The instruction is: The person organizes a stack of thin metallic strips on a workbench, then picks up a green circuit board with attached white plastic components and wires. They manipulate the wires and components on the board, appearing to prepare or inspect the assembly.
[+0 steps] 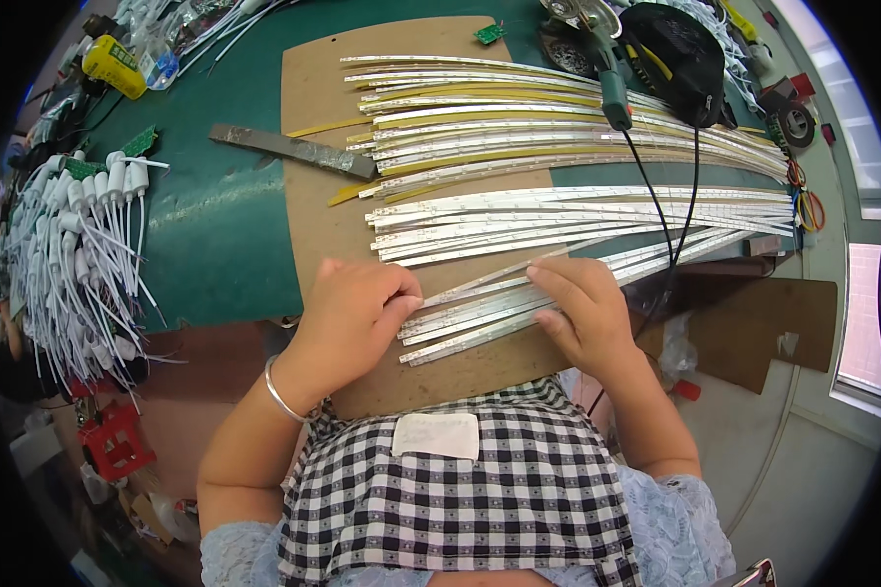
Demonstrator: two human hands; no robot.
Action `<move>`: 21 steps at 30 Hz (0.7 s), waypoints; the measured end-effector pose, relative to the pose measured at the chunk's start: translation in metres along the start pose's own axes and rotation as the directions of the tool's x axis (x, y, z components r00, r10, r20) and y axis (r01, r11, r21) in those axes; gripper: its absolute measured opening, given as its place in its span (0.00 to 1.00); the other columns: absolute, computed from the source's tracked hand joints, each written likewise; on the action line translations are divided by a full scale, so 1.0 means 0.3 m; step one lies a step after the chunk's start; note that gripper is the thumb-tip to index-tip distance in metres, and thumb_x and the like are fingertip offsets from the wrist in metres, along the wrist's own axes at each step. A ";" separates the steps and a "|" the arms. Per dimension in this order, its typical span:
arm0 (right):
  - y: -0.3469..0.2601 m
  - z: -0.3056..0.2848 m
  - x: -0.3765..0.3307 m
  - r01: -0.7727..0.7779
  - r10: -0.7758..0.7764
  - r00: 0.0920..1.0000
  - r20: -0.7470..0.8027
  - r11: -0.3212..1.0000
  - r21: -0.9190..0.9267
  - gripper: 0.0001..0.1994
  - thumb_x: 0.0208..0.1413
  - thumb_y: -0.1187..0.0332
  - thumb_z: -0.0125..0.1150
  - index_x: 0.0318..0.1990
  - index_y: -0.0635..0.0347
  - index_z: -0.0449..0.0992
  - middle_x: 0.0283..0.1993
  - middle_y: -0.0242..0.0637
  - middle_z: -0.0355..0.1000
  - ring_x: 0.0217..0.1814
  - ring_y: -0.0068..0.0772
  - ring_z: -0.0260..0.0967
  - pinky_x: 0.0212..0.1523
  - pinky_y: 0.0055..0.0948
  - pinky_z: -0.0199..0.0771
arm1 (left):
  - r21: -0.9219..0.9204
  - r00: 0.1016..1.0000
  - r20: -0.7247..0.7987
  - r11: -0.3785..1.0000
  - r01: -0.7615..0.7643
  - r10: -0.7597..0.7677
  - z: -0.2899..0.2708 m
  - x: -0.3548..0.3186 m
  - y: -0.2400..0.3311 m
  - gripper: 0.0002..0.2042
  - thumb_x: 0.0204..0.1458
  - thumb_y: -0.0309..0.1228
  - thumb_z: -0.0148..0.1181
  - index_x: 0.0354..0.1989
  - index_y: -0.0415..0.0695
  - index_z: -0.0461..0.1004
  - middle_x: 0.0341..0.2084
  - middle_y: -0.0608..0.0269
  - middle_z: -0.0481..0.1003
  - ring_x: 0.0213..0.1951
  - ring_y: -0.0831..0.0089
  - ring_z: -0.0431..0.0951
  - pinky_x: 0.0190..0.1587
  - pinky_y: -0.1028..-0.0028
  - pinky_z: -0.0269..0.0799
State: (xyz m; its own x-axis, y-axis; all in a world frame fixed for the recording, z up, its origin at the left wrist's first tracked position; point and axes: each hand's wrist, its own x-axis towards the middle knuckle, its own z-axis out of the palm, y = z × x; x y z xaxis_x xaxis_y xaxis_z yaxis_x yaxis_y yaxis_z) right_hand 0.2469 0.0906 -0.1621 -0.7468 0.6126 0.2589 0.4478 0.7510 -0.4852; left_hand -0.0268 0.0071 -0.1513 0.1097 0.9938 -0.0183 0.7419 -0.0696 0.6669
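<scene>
Because the right hand [589, 311] is holding fingers apart, the left hand's [354, 315] pinched strip [480, 281] is risking a slip.

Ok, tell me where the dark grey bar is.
In the head view, the dark grey bar lies left of centre across the left edge of the brown board, its right end by the upper strips.

Far left: yellow plastic bottle [114, 67]. Left: heap of white cylindrical parts with white wires [83, 215]. Near left, low: red plastic frame [117, 440]. Far right: round black tape roll [785, 125].
</scene>
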 end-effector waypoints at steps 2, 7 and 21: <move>0.011 0.009 0.003 -0.029 0.030 0.999 -0.014 0.999 0.014 0.22 0.46 0.58 0.66 0.48 0.58 0.75 0.55 0.36 0.71 0.54 0.41 0.67 0.54 0.41 0.65 | -0.008 0.997 0.018 0.998 0.069 -0.069 0.001 0.000 0.004 0.04 0.46 0.29 0.64 0.29 0.51 0.74 0.26 0.68 0.72 0.34 0.68 0.71 0.43 0.67 0.57; -0.025 0.009 0.060 -0.017 0.069 0.985 0.155 0.949 -0.316 0.32 0.49 0.50 0.62 0.61 0.56 0.67 0.68 0.35 0.58 0.71 0.41 0.52 0.68 0.45 0.50 | 0.412 0.987 -0.130 0.911 -0.031 0.092 0.001 -0.004 0.033 0.09 0.42 0.32 0.67 0.31 0.50 0.75 0.33 0.70 0.74 0.38 0.69 0.71 0.43 0.65 0.58; -0.058 -0.043 0.063 0.044 0.078 0.934 0.348 0.943 -0.329 0.39 0.50 0.42 0.55 0.66 0.56 0.60 0.73 0.36 0.50 0.76 0.42 0.41 0.72 0.49 0.38 | 0.446 0.950 0.259 0.852 -0.276 0.172 0.029 -0.094 0.007 0.42 0.53 0.65 0.38 0.67 0.43 0.56 0.68 0.55 0.53 0.70 0.53 0.47 0.69 0.47 0.29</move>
State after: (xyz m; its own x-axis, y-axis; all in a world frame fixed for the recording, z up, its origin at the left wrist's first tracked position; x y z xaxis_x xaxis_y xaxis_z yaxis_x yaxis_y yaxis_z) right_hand 0.2314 0.0924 -0.1381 -0.8341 0.5448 -0.0864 0.5511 0.8165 -0.1718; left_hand -0.0226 -0.0220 -0.1557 0.4037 0.9099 -0.0957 0.8962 -0.3723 0.2411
